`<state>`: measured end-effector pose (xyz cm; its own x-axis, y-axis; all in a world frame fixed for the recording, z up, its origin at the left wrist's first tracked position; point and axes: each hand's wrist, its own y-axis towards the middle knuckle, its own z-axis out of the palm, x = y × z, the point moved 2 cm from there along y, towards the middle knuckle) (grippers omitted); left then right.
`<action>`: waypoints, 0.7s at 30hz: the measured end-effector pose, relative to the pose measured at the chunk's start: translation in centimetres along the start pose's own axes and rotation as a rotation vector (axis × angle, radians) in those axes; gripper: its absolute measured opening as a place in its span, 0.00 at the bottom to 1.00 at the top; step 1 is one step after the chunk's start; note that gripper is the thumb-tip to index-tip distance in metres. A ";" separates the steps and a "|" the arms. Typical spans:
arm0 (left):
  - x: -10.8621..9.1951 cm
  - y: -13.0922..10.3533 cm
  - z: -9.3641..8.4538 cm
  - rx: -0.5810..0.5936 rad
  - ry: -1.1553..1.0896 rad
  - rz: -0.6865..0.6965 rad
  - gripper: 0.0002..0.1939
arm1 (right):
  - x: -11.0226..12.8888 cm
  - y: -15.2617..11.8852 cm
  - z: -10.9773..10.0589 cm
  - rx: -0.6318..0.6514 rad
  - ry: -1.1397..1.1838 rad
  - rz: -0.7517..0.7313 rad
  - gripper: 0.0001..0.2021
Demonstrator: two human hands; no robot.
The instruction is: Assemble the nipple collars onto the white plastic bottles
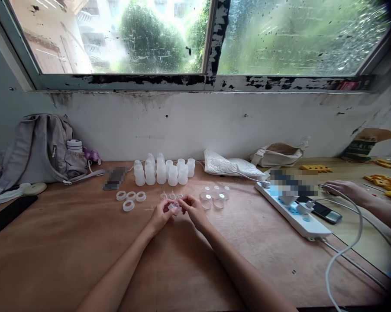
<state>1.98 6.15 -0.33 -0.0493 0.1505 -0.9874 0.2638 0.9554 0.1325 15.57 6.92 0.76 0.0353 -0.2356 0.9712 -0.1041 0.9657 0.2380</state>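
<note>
Near the middle of the brown table [68, 251], my left hand [163, 214] has its fingers closed on a small clear plastic piece [173, 206]. My right hand [192, 209] meets it from the other side, fingertips pinched at the edge of the same piece. Just beyond my fingers stand a few clear nipple-shaped parts [163, 196], partly hidden by the hands. Several white rings [128, 205] lie to the left. On the right are several clear round caps [219, 201]. Frosted bottles [161, 172] stand upright in a group behind.
A grey backpack [39, 151] and a black case [10, 215] are at left. Behind lie a white plastic package [229, 166] and a pale bag [276, 155]. A power strip [292, 212] with cables and a phone [325, 212] are at right, near another person's hand [344, 190].
</note>
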 end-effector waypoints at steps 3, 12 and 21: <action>0.0 -0.2 -0.6 -0.027 0.215 0.113 0.12 | 0.0 -0.2 0.2 0.029 -0.091 -0.033 0.11; -0.1 -0.6 -1.0 -0.127 0.627 0.287 0.11 | 0.1 -0.5 0.7 0.083 -0.275 -0.151 0.09; 0.5 -0.4 -1.0 -0.122 0.727 0.276 0.12 | 0.0 0.6 -0.8 -0.135 -0.373 -0.172 0.09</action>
<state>0.90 6.08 -0.77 -0.6266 0.4749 -0.6180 0.2528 0.8739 0.4153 16.28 7.61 0.95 -0.3238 -0.3943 0.8601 0.0040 0.9085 0.4180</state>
